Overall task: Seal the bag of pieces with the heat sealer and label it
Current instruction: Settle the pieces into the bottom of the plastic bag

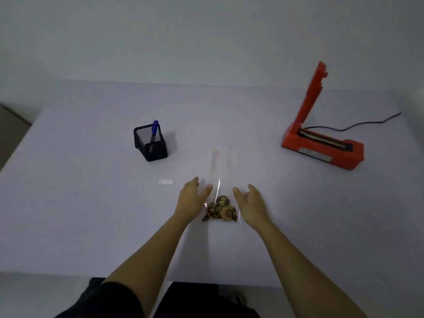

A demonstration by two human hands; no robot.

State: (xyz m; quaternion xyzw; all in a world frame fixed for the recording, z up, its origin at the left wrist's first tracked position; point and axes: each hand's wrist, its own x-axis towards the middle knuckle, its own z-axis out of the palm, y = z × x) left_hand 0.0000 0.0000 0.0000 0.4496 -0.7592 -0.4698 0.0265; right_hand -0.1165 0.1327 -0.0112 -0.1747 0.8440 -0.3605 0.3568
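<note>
A clear plastic bag (pixel 223 171) lies flat on the table, stretching away from me, with several brown pieces (pixel 220 210) gathered at its near end. My left hand (pixel 192 197) hovers open just left of the pieces, fingers apart. Just right of the pieces is my right hand (pixel 251 199), also open. Neither hand grips the bag. The orange heat sealer (pixel 321 145) stands at the right with its arm raised upright. A small white label (pixel 165 181) lies on the table left of my left hand. A blue pen (pixel 153 131) stands in a black mesh holder (pixel 150 143).
The sealer's black cable (pixel 358 125) runs off to the right across the white table (pixel 80 214). The table's near edge lies close to my lap, and a pale wall rises behind its far edge.
</note>
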